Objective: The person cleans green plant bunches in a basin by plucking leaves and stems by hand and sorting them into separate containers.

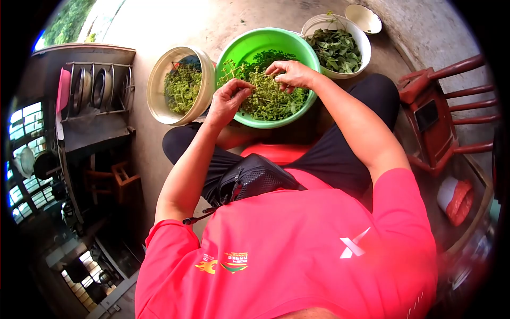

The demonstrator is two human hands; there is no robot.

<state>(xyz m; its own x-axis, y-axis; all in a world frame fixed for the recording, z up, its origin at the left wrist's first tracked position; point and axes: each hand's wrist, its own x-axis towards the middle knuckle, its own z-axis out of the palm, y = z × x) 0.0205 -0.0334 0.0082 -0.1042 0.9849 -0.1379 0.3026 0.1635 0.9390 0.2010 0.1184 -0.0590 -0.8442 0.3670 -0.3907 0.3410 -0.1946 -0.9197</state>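
Observation:
A green basin (249, 45) stands in front of me, with a heap of leafy, seed-headed green sprigs (271, 103) inside. Over its near left side, my left hand (231, 99) is closed in a pinch at a thin green sprig (232, 72). My right hand (292, 75) hangs above the right part of the heap, fingers curled and thumb drawn in. Whatever lies between those right fingers is too small to make out. The two hands are a short way apart, with sprigs between them.
Left of the basin is a cream bucket (155, 90) of similar sprigs. A white bucket (366, 45) of broad green leaves and a pale bowl (364, 18) stand to the right. A red-brown wooden chair (433, 114) is by my right knee; a dish rack (98, 87) stands far left.

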